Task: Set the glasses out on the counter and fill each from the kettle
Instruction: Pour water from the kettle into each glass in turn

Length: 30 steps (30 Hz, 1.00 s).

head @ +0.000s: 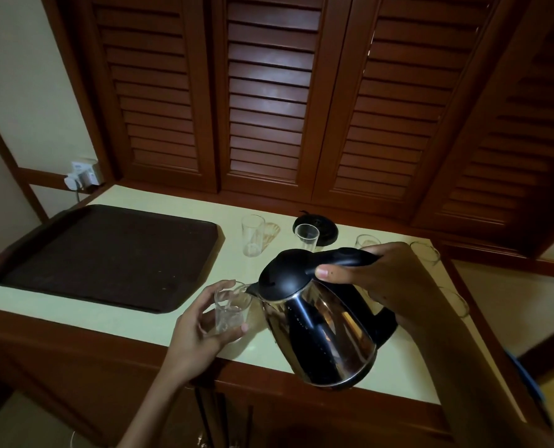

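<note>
My right hand [375, 279] grips the black handle of a steel kettle [317, 331], which is tilted with its spout over a clear glass [228, 313]. My left hand [201, 324] holds that glass near the counter's front edge, and water shows inside it. Two more clear glasses stand upright behind, one [253, 235] next to the tray and one [307, 236] in front of the kettle base. Other glasses [366, 241] [425, 250] [456, 302] are partly hidden behind my right arm.
A dark brown tray [107, 253] covers the left of the pale counter [139, 321]. The round black kettle base [324, 232] sits at the back. Louvred wooden shutters [269, 92] close off the rear. A wall socket with a plug [83, 176] is at the far left.
</note>
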{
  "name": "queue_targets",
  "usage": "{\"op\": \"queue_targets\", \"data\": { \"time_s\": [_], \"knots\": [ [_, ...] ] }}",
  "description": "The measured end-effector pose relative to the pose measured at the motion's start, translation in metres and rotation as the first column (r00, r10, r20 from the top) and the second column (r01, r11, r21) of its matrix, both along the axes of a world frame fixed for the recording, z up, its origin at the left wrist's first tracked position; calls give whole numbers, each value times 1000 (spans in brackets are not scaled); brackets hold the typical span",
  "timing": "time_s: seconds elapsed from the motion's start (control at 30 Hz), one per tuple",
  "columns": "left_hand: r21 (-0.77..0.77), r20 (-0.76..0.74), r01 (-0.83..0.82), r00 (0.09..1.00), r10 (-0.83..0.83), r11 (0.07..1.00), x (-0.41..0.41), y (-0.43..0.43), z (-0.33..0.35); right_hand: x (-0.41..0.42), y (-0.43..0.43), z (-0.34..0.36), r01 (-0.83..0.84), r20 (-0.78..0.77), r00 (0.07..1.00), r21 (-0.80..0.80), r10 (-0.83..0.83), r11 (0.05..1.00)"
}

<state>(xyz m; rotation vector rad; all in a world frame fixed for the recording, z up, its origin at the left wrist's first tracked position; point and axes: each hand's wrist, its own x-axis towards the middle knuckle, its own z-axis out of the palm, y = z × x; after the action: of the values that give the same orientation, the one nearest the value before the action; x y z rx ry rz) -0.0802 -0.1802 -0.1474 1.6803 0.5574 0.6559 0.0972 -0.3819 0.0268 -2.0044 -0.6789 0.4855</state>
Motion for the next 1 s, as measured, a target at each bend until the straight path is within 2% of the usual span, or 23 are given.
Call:
{"op": "queue_targets", "data": {
  "time_s": [0.5,1.0],
  "knots": [
    [-3,-7,9,1000,-9,1000,5,3,-5,7,2,-3,12,54,998,-26,-11,1000],
    [-37,3,1,1000,-1,999,8,3,-2,14,3,-5,-38,18,999,-2,39,999]
  ]
}}
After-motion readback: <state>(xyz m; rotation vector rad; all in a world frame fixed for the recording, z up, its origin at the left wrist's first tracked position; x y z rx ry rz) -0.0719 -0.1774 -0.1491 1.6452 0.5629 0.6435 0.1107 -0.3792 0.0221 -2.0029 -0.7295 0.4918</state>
